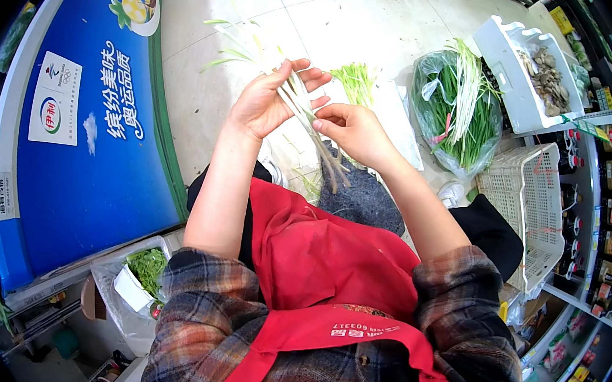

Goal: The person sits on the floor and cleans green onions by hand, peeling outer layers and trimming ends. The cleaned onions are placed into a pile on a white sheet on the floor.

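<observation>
A small bunch of pale, long-stemmed vegetable stalks, which look like blanched garlic chives, lies across the palm of my left hand. My left thumb rests over the stalks; the other fingers are loosely curled behind them. Their thin leafy tips fan out to the upper left, and the root ends point down towards my lap. With thumb and index finger, my right hand pinches at the bunch's right side. Exactly how many stalks sit in that pinch is hidden. Below the stalks is a grey fabric surface.
On the floor ahead, yellow-green stalks lie by a white sheet. To the right stand a plastic bag of green and white stalks, a foam box with mushrooms and a plastic crate. A blue freezer borders the left.
</observation>
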`<state>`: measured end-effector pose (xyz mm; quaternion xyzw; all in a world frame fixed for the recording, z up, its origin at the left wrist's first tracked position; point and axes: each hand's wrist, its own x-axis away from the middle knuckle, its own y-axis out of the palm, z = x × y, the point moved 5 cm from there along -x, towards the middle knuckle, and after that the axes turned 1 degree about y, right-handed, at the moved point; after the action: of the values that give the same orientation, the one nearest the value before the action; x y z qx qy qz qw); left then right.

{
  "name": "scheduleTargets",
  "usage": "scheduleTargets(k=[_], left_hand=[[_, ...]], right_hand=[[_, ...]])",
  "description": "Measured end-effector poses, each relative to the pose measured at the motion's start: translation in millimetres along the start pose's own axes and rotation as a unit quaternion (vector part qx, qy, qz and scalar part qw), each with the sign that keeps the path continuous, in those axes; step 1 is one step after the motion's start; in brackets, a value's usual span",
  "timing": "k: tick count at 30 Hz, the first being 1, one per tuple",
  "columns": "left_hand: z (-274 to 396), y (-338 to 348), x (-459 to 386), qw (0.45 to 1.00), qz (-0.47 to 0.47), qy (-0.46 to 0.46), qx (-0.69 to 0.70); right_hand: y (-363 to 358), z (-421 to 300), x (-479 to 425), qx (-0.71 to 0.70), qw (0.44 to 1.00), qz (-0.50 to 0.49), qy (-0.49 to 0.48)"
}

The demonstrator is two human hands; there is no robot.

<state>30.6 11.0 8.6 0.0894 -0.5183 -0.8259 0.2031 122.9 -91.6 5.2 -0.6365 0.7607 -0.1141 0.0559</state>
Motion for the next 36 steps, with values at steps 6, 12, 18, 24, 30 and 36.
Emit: scheduleTargets(k=[6, 12, 18, 24, 30, 36], left_hand=[[5, 0, 6, 0.970, 0.103, -0.008, -0.220], [7, -2, 7, 0.923, 0.153, -0.018, -0.352], [13, -8, 8, 0.929, 0.168, -0.010, -0.328], [30, -16, 11, 0.924, 0.195, 0.033, -0.328], [31, -16, 13, 0.927, 0.206, 0.039, -0.310], [42, -25, 15, 0.925, 0.229, 0.067, -0.296]], right_hand=[[-18, -11, 1, 0.085, 0.994, 0.006, 0.072], [-15, -2, 3, 0.028, 0.981, -0.133, 0.139], [-26, 9, 20, -0.078, 0.968, -0.171, 0.165], [-40, 16, 40, -0.053, 0.968, -0.186, 0.161], [-55, 23, 63, -0.088, 0.966, -0.168, 0.178], [-67, 22, 77, -0.080, 0.963, -0.164, 0.199]])
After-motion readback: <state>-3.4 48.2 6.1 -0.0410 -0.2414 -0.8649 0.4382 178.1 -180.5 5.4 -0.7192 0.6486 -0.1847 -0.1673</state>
